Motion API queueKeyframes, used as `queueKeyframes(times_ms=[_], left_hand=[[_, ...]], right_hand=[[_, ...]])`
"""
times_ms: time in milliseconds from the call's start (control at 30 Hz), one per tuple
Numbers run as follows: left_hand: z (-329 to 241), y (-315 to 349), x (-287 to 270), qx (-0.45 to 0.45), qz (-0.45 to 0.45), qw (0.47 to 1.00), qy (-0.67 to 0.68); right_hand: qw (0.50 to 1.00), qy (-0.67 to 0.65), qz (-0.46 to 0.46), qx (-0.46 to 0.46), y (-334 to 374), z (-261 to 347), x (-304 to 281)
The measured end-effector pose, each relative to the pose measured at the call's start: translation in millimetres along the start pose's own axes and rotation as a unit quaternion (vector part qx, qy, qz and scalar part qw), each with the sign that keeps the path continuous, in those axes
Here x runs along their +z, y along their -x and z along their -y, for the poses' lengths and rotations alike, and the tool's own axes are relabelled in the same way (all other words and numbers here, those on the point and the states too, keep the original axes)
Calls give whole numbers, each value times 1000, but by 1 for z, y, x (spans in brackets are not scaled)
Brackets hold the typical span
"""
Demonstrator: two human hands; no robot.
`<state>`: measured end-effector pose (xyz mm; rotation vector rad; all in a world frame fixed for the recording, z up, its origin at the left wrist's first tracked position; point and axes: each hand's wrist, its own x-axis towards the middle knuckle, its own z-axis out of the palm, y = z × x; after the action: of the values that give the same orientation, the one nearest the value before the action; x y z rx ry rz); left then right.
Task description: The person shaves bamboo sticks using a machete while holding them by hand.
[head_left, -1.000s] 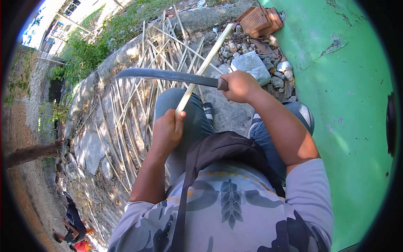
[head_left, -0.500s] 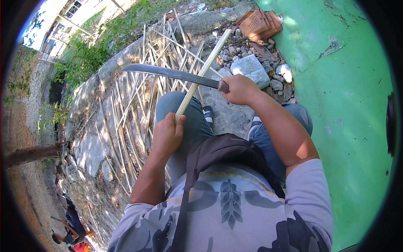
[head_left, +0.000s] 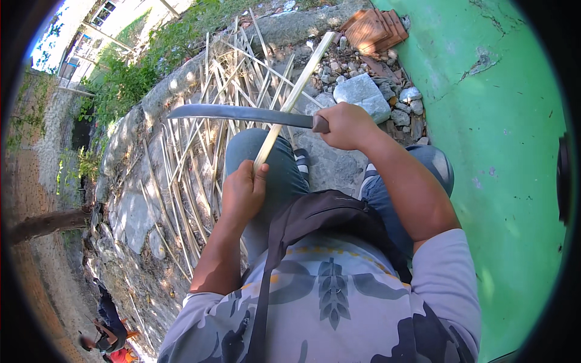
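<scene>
My left hand (head_left: pixel 244 192) is closed round the lower end of a long pale strip of split bamboo (head_left: pixel 299 86), which slants up and away to the right over my left knee. In my right hand (head_left: pixel 346 126) is the short brown handle of a machete (head_left: pixel 242 113). Its long, dark, slightly curved blade points left and lies across the bamboo strip, roughly level, over the strip's middle. The fingers of both hands are wrapped tight. Whether the edge bites into the strip I cannot tell.
Many loose bamboo strips (head_left: pixel 175 187) lie on the rocky ground to the left and ahead. A pale stone block (head_left: pixel 362 98), rubble and stacked roof tiles (head_left: pixel 375 30) are ahead right. A green painted floor (head_left: pixel 502 181) spans the right. Another person (head_left: pixel 109 330) is at far lower left.
The machete has shifted slightly left and its tip has dropped, so the blade lies more level. My left hand still holds the bamboo strip, whose far end has risen slightly.
</scene>
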<state>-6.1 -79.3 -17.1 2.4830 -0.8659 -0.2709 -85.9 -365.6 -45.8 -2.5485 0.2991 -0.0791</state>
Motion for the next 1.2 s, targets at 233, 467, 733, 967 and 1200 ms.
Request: queueKeyframes(times_ms=[233, 467, 733, 967, 1200], left_hand=[[0, 0, 1, 7, -2, 1000, -23], [-2, -3, 1, 8, 0, 1000, -5], [1, 1, 1, 6, -10, 1000, 11], [2, -1, 1, 12, -2, 1000, -12], [-1, -1, -1, 12, 4, 1000, 14]], right_hand=[[999, -22, -24, -8, -1, -4, 6], [996, 11, 52, 65, -4, -6, -9], [997, 56, 54, 20, 7, 17, -15], [997, -22, 24, 67, 2, -3, -9], [999, 21, -30, -1, 0, -17, -9]])
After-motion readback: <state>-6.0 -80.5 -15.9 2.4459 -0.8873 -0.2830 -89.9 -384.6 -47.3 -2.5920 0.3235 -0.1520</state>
